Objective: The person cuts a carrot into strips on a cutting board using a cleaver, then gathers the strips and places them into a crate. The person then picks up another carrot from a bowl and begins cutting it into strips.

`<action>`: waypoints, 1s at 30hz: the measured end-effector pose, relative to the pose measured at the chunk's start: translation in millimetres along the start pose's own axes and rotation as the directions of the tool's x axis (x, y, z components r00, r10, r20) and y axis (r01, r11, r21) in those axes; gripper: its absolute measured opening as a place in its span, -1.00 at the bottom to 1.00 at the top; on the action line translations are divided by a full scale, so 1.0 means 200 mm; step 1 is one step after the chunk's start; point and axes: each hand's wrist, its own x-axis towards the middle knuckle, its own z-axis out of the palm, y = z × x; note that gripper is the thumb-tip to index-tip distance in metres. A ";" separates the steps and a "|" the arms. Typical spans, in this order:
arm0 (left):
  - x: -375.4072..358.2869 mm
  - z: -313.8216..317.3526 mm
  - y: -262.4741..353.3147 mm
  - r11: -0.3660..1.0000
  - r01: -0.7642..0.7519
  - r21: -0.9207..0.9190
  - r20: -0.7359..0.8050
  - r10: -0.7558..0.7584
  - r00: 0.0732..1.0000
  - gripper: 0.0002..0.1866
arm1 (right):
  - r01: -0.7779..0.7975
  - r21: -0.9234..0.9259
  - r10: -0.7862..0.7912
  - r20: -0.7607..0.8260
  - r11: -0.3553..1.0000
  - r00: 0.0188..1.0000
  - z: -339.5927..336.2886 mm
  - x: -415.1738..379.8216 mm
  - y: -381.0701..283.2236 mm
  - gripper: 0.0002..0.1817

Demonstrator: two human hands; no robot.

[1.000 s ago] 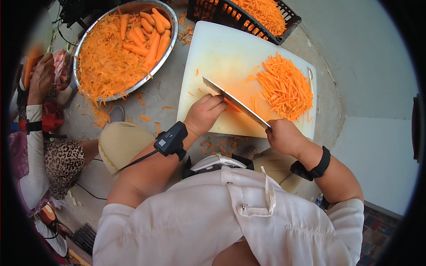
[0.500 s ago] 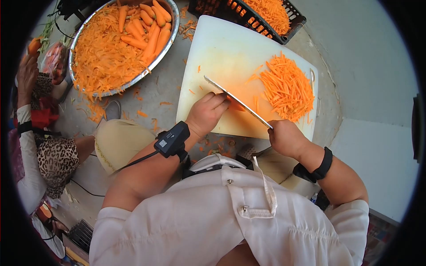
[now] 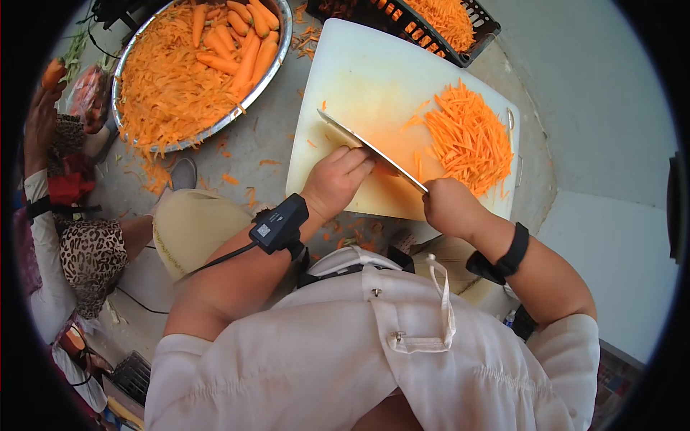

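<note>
A piece of carrot [image 3: 385, 168] is seen on the white cutting board [image 3: 359, 72], partly hidden beside the blade of a knife [image 3: 374, 150]. The grip of the right hand [image 3: 451, 205] is clamped round the knife's handle end. The fingers of the left hand [image 3: 336, 181] are bent close to the blade, over the carrot; whether their grip is clamped on it cannot be told. Carrot strips [image 3: 471, 140] are heaped on the board's right side. Beyond the board are placed a black crate [image 3: 488, 41] of shreds and, farther left, a metal basin [image 3: 287, 36] bearing whole carrots [image 3: 248, 65].
</note>
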 end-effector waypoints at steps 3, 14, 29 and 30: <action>0.00 -0.01 -0.01 1.000 0.013 -0.020 -0.014 -0.013 1.000 -0.77 | 0.057 0.067 -0.050 -0.107 0.996 0.993 0.10 0.13 -0.01 -0.81; -0.01 0.00 0.00 1.000 0.008 0.008 -0.001 -0.008 1.000 -0.79 | 0.194 0.344 -0.125 -0.214 0.919 0.969 0.13 0.08 0.06 -0.78; -0.03 -0.01 0.00 0.999 0.004 0.037 0.009 -0.004 1.000 -0.78 | 0.050 0.261 -0.023 -0.106 0.964 0.994 0.00 -0.15 0.04 -0.82; -0.03 0.00 0.00 0.999 0.010 0.035 0.006 -0.010 1.000 -0.78 | 0.025 0.252 -0.005 -0.080 0.967 0.997 -0.01 -0.14 0.03 -0.82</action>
